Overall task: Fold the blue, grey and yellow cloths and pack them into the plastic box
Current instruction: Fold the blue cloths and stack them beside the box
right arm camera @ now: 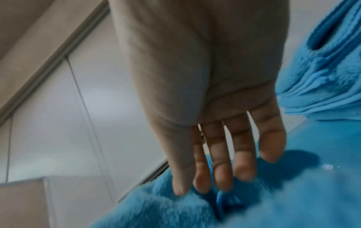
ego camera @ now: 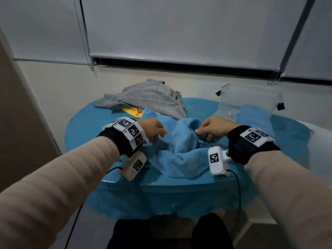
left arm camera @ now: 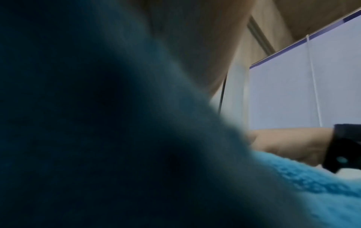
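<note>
Blue cloth [ego camera: 181,151] lies crumpled on the surface [ego camera: 86,130], between both hands, long axis undeterminable; left hand [ego camera: 152,129] rests at its left fold, grip unclear; right hand [ego camera: 213,129], fingers [right arm camera: 222,172] extended, pinches a ridge; plastic box [ego camera: 251,101] nearer right.

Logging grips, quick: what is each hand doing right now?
Left hand: fingers curled at the blue cloth; grip cannot be told.
Right hand: fingertips pinch the blue cloth.
</note>
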`<move>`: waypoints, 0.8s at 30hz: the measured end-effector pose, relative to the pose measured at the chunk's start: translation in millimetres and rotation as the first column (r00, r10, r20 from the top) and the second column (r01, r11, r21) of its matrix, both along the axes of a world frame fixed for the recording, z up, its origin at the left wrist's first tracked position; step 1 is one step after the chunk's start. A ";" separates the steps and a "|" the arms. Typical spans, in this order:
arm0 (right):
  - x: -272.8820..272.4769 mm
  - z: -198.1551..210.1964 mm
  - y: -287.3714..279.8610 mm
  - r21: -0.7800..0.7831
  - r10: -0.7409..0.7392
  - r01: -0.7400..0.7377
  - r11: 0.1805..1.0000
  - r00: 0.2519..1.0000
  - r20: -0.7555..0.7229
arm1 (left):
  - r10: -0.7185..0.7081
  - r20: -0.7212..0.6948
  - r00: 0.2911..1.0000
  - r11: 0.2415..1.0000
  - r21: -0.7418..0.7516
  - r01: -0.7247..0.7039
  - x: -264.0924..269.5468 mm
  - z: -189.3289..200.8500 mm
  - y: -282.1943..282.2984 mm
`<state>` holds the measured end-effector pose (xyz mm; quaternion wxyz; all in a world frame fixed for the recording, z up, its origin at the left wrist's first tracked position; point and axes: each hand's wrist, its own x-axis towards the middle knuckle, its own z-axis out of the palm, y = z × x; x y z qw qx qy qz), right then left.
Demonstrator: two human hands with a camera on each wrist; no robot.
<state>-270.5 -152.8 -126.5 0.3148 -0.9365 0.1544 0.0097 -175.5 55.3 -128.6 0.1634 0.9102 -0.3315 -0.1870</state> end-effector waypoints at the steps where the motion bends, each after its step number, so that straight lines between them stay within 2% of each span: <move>1: 1.2 -3.0 -0.6 -0.089 0.013 -0.009 0.996 0.999 0.045 | -0.009 0.073 0.997 0.999 0.040 0.006 5.5 -4.2 1.9; 3: 4.2 -8.1 1.3 -0.218 0.126 -0.130 0.967 0.991 -0.035 | -0.068 0.153 0.986 0.976 0.216 0.034 9.8 -12.3 5.0; 6: 6.3 -13.1 11.5 -0.273 0.235 -0.352 0.896 0.894 -0.381 | -0.102 0.111 0.989 0.870 0.492 0.034 13.9 -19.1 11.4; 8: 6.4 -11.0 18.0 -0.429 0.148 -0.396 0.812 0.850 -0.505 | -0.132 0.152 0.980 0.795 0.606 0.013 23.7 -19.0 19.8; 11: 9.8 -4.5 19.6 -0.574 0.022 -0.364 0.733 0.857 -0.515 | -0.107 0.211 0.971 0.724 0.686 -0.069 40.8 -15.0 33.6; 13: 15.0 2.1 19.1 -0.575 -0.019 -0.334 0.747 0.854 -0.521 | -0.065 0.221 0.973 0.707 0.699 -0.112 43.4 -7.7 38.5; 15: 19.4 10.1 22.6 -0.471 -0.011 -0.239 0.849 0.884 -0.467 | -0.079 0.176 0.981 0.723 0.688 -0.066 44.7 -1.4 39.9; 17: 24.9 19.8 28.3 -0.420 -0.012 -0.123 0.899 0.953 -0.304 | -0.083 0.149 0.985 0.763 0.645 -0.033 41.8 9.3 38.9; 18: 30.1 22.4 28.8 -0.410 -0.025 -0.042 0.911 0.987 -0.158 | -0.042 0.138 0.990 0.808 0.588 -0.048 44.5 12.5 37.2; 20: 39.0 19.3 26.6 -0.455 -0.073 0.084 0.887 0.996 0.042 | 0.064 0.171 0.983 0.893 0.430 -0.133 54.5 12.7 36.8; 21: 40.6 14.7 27.0 -0.504 -0.084 0.082 0.860 0.996 0.019 | 0.113 0.223 0.968 0.922 0.341 -0.186 61.3 9.5 37.4; 22: 41.9 8.7 26.4 -0.546 -0.084 0.029 0.837 0.994 -0.076 | 0.144 0.245 0.959 0.934 0.285 -0.213 67.2 3.3 37.8; 24: 41.9 -4.0 25.8 -0.589 -0.066 -0.139 0.796 0.947 -0.313 | 0.155 0.221 0.963 0.930 0.296 -0.218 74.7 -9.8 37.4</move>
